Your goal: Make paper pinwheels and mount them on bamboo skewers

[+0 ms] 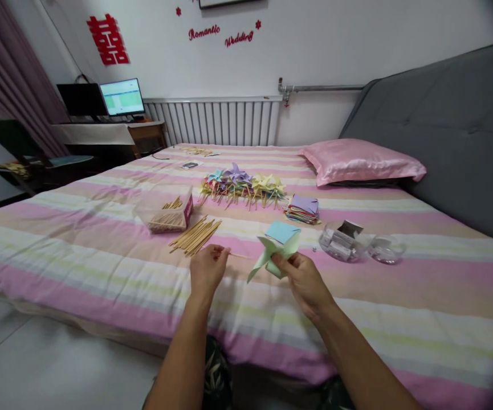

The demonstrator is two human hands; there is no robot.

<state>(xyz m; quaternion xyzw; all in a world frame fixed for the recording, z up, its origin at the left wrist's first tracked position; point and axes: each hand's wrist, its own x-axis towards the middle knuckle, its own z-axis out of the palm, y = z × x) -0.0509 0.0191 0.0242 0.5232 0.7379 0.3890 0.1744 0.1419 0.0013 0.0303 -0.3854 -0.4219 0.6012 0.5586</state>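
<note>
My right hand [304, 280] pinches a folded light-green paper pinwheel [272, 253] at its middle, held just above the striped bed [101, 256]. My left hand [207, 267] grips a thin wooden stick [238, 255] that points right toward the pinwheel. A blue paper square [282, 231] lies on the bed right behind the pinwheel. A loose bundle of wooden sticks [195, 236] lies just beyond my left hand.
Further back are a pile of finished pinwheels [243, 185], a stack of coloured paper [302, 208], an open box of sticks [169, 215], a clear container [342, 242] with its lid [386, 249], a pink pillow [359, 161] and a grey headboard [451, 131].
</note>
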